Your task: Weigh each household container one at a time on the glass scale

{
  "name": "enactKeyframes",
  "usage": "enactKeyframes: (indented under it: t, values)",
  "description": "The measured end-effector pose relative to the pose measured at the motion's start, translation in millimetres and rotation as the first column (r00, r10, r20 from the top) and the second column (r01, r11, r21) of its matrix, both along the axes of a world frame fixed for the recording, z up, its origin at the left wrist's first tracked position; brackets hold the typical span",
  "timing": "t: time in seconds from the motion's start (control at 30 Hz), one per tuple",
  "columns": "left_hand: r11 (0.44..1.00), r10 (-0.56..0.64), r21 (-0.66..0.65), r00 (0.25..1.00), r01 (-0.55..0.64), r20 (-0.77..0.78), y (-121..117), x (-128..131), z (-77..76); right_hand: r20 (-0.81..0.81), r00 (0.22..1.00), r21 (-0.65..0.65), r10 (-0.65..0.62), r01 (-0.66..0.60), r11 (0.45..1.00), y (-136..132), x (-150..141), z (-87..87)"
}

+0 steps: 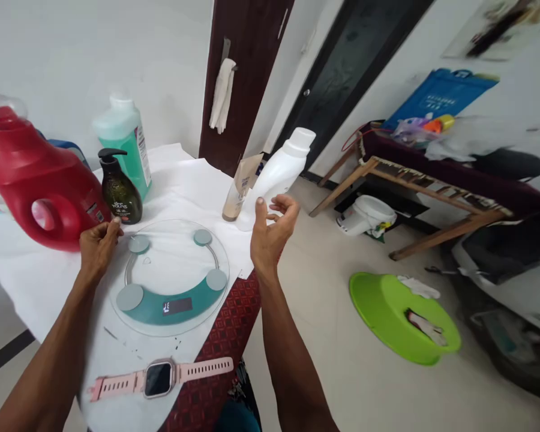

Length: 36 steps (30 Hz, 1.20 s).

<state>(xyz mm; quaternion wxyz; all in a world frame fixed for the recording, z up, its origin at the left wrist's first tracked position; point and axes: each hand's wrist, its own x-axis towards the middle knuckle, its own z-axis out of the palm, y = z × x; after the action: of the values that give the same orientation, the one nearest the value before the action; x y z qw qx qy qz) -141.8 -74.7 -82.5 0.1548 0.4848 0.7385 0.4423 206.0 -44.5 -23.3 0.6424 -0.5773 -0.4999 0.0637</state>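
A round glass scale [170, 277] with teal trim lies on a white-covered table [40, 282]. My left hand [98, 245] hovers at the scale's far left edge, fingers curled loosely with nothing visible in them, close to a dark pump bottle [119, 189]. My right hand [272, 228] is raised beyond the scale's right side, fingers half curled and apart, empty. Just behind it stand a white bottle [279, 174] and a beige tube [239, 189]. A big red jug [36, 180] and a green-liquid bottle [126, 144] stand at the back left.
A pink smartwatch [159, 378] lies at the table's near edge. On the floor to the right are a green basin [400, 318], a white bucket [366, 216], a wooden bench [423, 180] with bags, and a scooter [513, 282]. A dark door [247, 78] stands behind the table.
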Motion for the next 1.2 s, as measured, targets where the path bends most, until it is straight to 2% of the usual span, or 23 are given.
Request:
enactKeyframes:
  t: [0.07,0.17,0.27,0.37,0.47,0.57,0.63,0.73,0.8,0.87,0.97,1.07,1.2]
  values:
    - [0.999,0.022,0.031,0.991,-0.026,0.132,1.7,-2.7,-4.4,-0.064,0.998,-0.065,0.001,-0.005,0.998,17.5,0.1,1.9]
    - [0.997,0.056,0.034,0.989,-0.062,0.140,-1.3,-6.4,-7.3,-0.176,0.983,-0.167,0.059,-0.089,0.982,53.0,-3.8,-0.9]
    - [0.998,0.059,0.017,0.989,-0.061,0.134,-3.9,-8.2,-10.6,-0.264,0.964,-0.150,0.039,-0.081,0.985,77.1,-5.6,-2.4]
    - [0.999,0.046,-0.001,0.993,-0.046,0.109,-3.0,-7.9,-14.3,-0.301,0.954,-0.102,0.014,-0.047,0.994,77.4,5.5,-1.8]
    - [0.999,0.037,-0.032,0.997,-0.035,0.064,-0.8,-6.5,-16.8,-0.297,0.954,-0.034,-0.042,0.034,0.999,57.1,27.3,0.3]
    - [0.998,0.026,-0.056,1.000,-0.025,0.014,1.0,-4.6,-17.6,-0.363,0.926,0.042,-0.099,0.122,0.992,24.3,43.5,7.3]
    - [0.996,0.029,-0.078,0.999,-0.031,-0.022,1.7,-3.0,-17.4,-0.434,0.895,0.050,-0.099,0.133,0.990,-2.4,45.5,16.1]
    - [0.992,0.030,-0.116,0.997,-0.039,-0.077,1.8,-0.4,-16.9,-0.428,0.902,0.047,-0.060,0.089,0.995,-46.2,37.9,35.1]
    - [0.992,0.021,-0.119,0.995,-0.033,-0.097,1.7,0.8,-17.2,-0.399,0.917,0.079,0.002,0.032,0.996,-73.1,30.2,50.6]
    - [0.993,0.019,-0.111,0.995,-0.030,-0.096,1.5,0.9,-18.4,-0.342,0.933,0.109,0.110,-0.077,0.991,-93.4,22.2,66.1]
    - [0.995,0.016,-0.094,0.997,-0.023,-0.074,0.6,-0.5,-20.9,-0.297,0.912,0.081,0.282,-0.270,0.959,-107.6,8.0,81.8]
    - [0.998,0.009,-0.066,0.999,-0.012,-0.041,-1.3,-1.8,-22.1,-0.323,0.845,0.038,0.425,-0.437,0.898,-107.5,-12.7,80.6]
    - [0.998,0.010,-0.068,1.000,-0.011,-0.022,-2.5,-2.6,-23.6,-0.402,0.761,0.017,0.509,-0.550,0.835,-103.3,-49.4,58.9]
